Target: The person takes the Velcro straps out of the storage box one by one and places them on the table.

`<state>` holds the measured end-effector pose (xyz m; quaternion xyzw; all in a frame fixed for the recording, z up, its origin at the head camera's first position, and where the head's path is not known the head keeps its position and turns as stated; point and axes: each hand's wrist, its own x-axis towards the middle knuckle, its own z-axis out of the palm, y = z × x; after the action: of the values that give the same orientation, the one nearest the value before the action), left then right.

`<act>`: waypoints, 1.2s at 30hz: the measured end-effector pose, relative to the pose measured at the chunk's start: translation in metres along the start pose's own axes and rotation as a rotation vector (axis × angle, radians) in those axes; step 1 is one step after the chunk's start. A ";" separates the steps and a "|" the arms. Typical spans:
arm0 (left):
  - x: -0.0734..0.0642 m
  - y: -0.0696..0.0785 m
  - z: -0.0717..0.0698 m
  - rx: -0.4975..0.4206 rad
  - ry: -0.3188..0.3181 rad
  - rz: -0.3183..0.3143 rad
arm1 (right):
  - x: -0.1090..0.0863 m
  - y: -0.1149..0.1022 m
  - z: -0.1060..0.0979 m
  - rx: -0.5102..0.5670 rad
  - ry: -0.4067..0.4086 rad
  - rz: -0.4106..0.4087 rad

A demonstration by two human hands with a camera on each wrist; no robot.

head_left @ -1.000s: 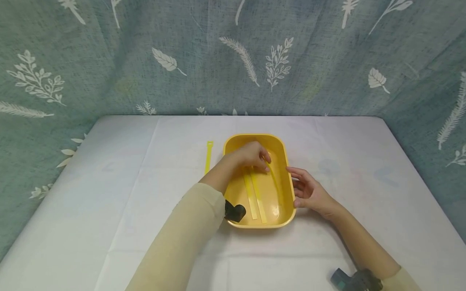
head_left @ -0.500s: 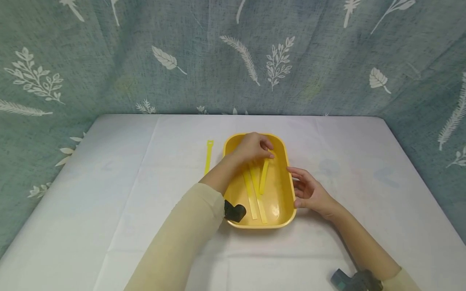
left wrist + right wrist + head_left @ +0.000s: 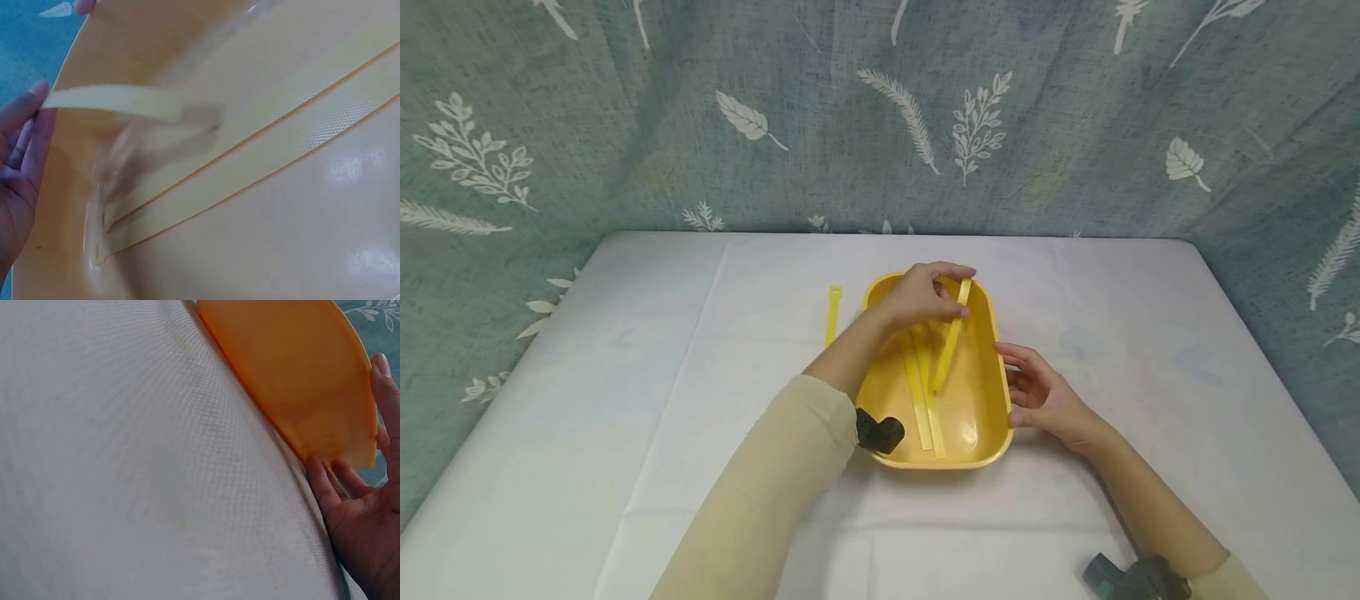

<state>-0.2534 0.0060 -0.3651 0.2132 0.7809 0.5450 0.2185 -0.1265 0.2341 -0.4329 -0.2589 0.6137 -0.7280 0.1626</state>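
A yellow hook-and-loop cable tie (image 3: pixel 950 346) is pinched between the thumb and fingers of my left hand (image 3: pixel 923 293) above the far part of the yellow plastic tray (image 3: pixel 977 408). Its free end slants down into the tray. Two more yellow ties (image 3: pixel 916 400) lie side by side on the tray's bottom; the left wrist view shows a textured patch on one tie (image 3: pixel 337 122). My right hand (image 3: pixel 1043 398) rests against the tray's right outer wall, with fingertips (image 3: pixel 319 472) touching it low down.
Left of the tray, another yellow tie (image 3: pixel 832 315) with a slotted end lies on the white tablecloth (image 3: pixel 700 400), partly hidden by the left forearm. A patterned curtain (image 3: pixel 820 125) hangs behind the table.
My left hand has lifted one tie and moved it toward the tray's far right corner; its lower end now hangs at a slant. The right hand has stayed put.
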 end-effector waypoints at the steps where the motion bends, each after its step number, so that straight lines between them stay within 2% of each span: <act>1: -0.001 0.001 0.000 -0.035 0.001 0.009 | 0.000 0.000 0.000 0.000 0.001 0.003; 4: -0.002 0.003 0.000 -0.136 -0.004 0.021 | 0.000 0.000 0.000 -0.008 0.005 0.008; 7: -0.002 0.006 -0.001 -0.190 -0.024 0.009 | -0.001 0.000 0.000 -0.012 0.010 0.010; 10: -0.003 0.009 -0.002 -0.202 -0.039 0.007 | -0.001 0.000 0.001 -0.018 0.015 0.014; 16: -0.004 0.014 -0.007 -0.235 -0.042 0.065 | -0.001 -0.001 0.001 -0.021 0.014 0.019; 25: -0.012 0.021 -0.018 -0.244 -0.047 0.089 | 0.000 -0.001 0.001 -0.018 0.011 0.015; 31: -0.019 0.024 -0.027 -0.303 -0.035 0.100 | 0.000 0.001 0.001 -0.018 0.002 -0.008; 36: -0.024 0.026 -0.037 -0.287 -0.011 0.121 | 0.000 -0.001 0.001 -0.010 -0.005 -0.007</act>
<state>-0.2530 -0.0272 -0.3263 0.2294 0.6795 0.6621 0.2176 -0.1254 0.2331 -0.4322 -0.2639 0.6160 -0.7248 0.1602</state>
